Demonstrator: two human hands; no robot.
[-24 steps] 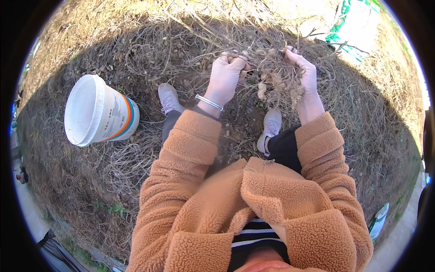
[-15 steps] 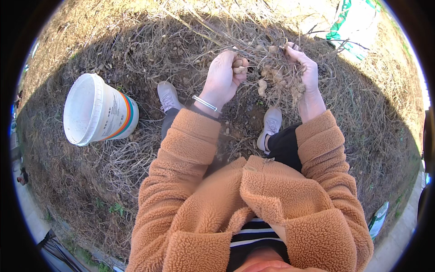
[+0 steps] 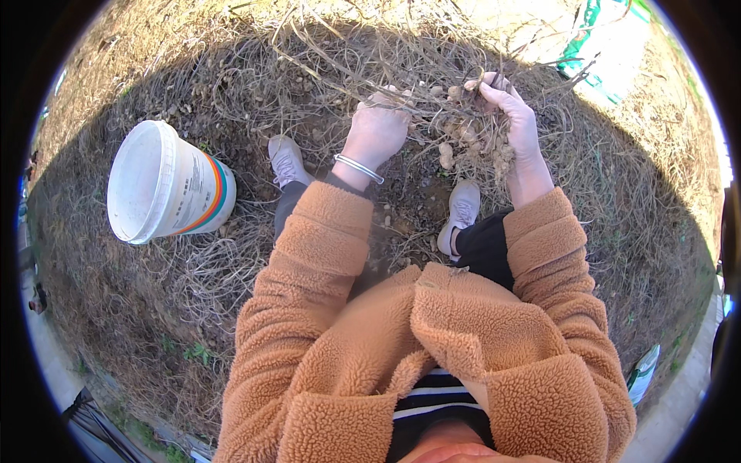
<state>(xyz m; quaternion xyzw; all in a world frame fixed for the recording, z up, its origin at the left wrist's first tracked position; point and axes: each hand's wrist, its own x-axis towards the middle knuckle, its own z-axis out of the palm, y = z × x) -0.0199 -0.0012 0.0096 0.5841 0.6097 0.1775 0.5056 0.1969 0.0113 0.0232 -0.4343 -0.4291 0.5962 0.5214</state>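
Note:
A dried peanut plant (image 3: 471, 131) with clusters of soil-coated pods hangs in front of me, its thin stems reaching up and to the left. My right hand (image 3: 519, 123) is closed around it, thumb and fingers pinching near the pods. Beside it, on the left, my left hand (image 3: 377, 133) is turned with its back up and its fingers curled in against the plant's stems. The pods in that palm are mostly hidden now; only a pale bit shows by the fingertips. A silver bangle (image 3: 359, 167) circles the left wrist.
A white bucket (image 3: 166, 185) with a rainbow stripe stands tilted in view at the left. Dry vines and loose pods (image 3: 220, 266) cover the ground. My two light shoes (image 3: 461, 208) are below the hands. A white-and-green sack (image 3: 610, 54) lies at the far right.
My left hand has rolled over, hiding the peanuts that showed in its fingers, and shifted slightly left. The plant's stems have swung, while my right hand keeps its hold.

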